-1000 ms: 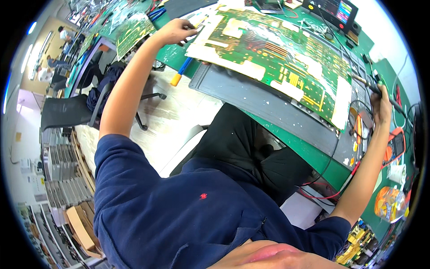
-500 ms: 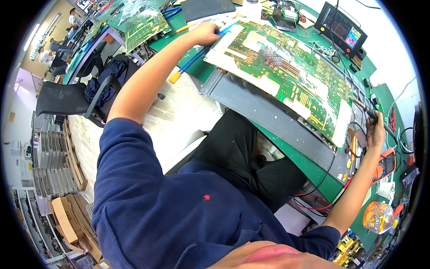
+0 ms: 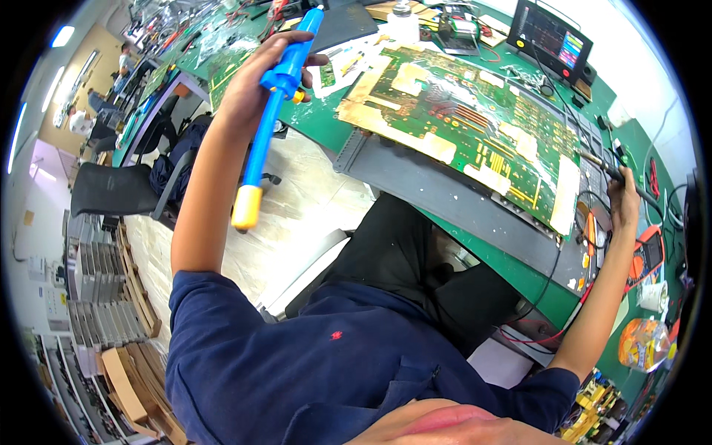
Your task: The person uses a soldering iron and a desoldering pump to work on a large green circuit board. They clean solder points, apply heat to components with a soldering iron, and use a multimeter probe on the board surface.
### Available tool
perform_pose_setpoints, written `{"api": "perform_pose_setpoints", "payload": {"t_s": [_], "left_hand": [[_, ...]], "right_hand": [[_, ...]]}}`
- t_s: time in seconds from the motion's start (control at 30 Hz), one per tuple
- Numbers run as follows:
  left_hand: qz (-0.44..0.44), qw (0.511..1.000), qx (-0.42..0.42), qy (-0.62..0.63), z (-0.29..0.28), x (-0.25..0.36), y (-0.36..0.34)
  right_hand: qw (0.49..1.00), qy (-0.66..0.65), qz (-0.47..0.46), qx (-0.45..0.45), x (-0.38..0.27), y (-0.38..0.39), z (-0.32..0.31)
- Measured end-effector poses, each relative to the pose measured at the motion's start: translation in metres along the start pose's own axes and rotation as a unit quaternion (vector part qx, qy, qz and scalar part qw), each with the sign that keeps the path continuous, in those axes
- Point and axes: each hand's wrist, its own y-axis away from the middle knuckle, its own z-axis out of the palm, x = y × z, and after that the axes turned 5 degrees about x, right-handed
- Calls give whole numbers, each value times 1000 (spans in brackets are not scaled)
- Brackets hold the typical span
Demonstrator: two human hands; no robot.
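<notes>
My left hand [image 3: 256, 85] grips a blue desoldering pump [image 3: 259, 152] with a yellow end, held up left of a large green circuit board [image 3: 478, 104]. My right hand [image 3: 621, 196] is closed on a soldering iron [image 3: 608, 167] at the board's right edge, its tip at or near that edge; I cannot tell if it touches. The board has gold pads and reddish traces, and lies raised over a grey mat [image 3: 415, 189] on the green bench [image 3: 311, 122].
A monitor [image 3: 549, 41], a white bottle [image 3: 403, 26] and cables stand behind the board. A multimeter [image 3: 645, 252] and orange-labelled container [image 3: 641, 345] are at right. A black chair [image 3: 111, 189] is at left; people [image 3: 122, 63] sit at a distant bench.
My left hand has picked up the blue pump from beside the board and moved it left, toward me. My right hand still holds the iron in about the same place.
</notes>
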Motion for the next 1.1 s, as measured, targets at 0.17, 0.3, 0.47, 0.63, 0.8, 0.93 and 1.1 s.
{"api": "perform_pose_setpoints", "payload": {"t_s": [0.17,0.3,0.47,0.63,0.8,0.93,1.1], "left_hand": [[5,986,-125,110,39,16,14],[51,986,-103,122,57,18,28],[166,980,-110,-24,81,4,7],[231,967,-106,-32,149,13,-8],[268,954,-85,-105,193,11,-36],[241,963,-119,36,229,-5,-52],[177,975,-81,107,279,-18,-69]], "right_hand": [[998,36,-22,55,-2,4,12],[999,46,-20,6,-13,21,40],[999,46,-10,-7,-8,3,18],[999,31,-12,-3,-7,14,25],[999,39,-13,31,-12,22,31],[999,25,-14,20,-7,15,29],[999,25,-10,38,-12,25,35]]}}
